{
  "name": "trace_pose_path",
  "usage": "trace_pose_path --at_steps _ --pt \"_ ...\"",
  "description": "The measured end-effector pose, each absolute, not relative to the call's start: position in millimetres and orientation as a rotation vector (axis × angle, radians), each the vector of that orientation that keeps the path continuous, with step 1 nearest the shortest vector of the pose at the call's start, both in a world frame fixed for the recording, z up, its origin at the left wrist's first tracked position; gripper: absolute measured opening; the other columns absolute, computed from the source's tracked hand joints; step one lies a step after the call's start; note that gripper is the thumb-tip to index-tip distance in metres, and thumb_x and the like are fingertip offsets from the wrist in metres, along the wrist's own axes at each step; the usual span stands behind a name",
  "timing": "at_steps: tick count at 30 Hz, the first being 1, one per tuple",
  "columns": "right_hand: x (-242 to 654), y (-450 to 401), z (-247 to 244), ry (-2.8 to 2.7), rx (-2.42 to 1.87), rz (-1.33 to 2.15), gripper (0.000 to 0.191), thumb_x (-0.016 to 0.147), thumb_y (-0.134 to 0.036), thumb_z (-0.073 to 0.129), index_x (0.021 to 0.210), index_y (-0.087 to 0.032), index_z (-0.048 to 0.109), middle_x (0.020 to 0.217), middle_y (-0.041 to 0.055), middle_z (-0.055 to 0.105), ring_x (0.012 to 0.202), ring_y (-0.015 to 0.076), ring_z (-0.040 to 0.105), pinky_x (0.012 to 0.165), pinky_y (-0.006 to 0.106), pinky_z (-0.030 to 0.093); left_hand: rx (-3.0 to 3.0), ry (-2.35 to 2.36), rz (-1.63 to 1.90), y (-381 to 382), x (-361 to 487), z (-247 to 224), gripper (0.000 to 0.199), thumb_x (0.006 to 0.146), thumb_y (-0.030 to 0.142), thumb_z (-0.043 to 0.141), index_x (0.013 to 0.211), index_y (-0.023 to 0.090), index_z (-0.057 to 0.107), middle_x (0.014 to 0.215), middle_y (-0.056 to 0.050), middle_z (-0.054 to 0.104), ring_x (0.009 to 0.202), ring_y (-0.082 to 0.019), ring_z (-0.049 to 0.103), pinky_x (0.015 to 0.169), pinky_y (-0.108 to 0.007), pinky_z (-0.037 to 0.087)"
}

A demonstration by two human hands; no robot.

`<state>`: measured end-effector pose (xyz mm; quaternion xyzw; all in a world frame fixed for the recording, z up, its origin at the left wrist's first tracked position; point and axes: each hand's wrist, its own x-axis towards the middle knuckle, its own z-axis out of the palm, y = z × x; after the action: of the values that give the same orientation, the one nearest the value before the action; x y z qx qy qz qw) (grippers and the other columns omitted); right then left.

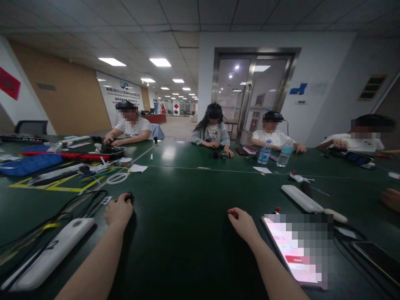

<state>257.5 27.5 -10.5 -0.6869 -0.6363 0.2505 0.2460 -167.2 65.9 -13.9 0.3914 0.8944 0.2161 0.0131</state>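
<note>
On the dark green table, my left hand (118, 211) is closed, its fingertips pinching a small black object (130, 197) whose kind I cannot make out. A white tag marked "2" (106, 200) on black cables lies just beside that hand. Further right, my right hand (242, 223) rests on the tabletop with its fingers curled in, and nothing shows between them. Nearest to it is a phone (292, 254) with a lit pink screen, partly covered by blurred blocks. A small red-tipped item (277, 209) sits at the phone's upper edge.
A white power bank marked "2" (59, 252) lies at left with cables. Blue trays (31, 165), wires and a white cable coil (118, 178) spread behind. Two water bottles (285, 153), a white device (301, 199) and a dark phone (378, 260) are at right. Several people sit opposite.
</note>
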Motion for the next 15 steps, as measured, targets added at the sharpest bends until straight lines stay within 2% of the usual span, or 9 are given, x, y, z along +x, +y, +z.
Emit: trace_pose_path --at_steps 15 --pt "257.4 25.1 -9.5 -1.714 -1.847 0.702 0.025 0.08 -0.026 0.05 0.1 -0.02 0.064 0.088 0.0045 0.067 0.082 0.0192 0.063 0.073 0.03 0.046 1.219 2.769 0.669 63.6 -165.3 -9.3 0.043 0.085 0.039 0.036 0.122 0.027 0.055 0.118 -0.017 0.053 0.11 -0.035 0.051 0.083 -0.046 0.044"
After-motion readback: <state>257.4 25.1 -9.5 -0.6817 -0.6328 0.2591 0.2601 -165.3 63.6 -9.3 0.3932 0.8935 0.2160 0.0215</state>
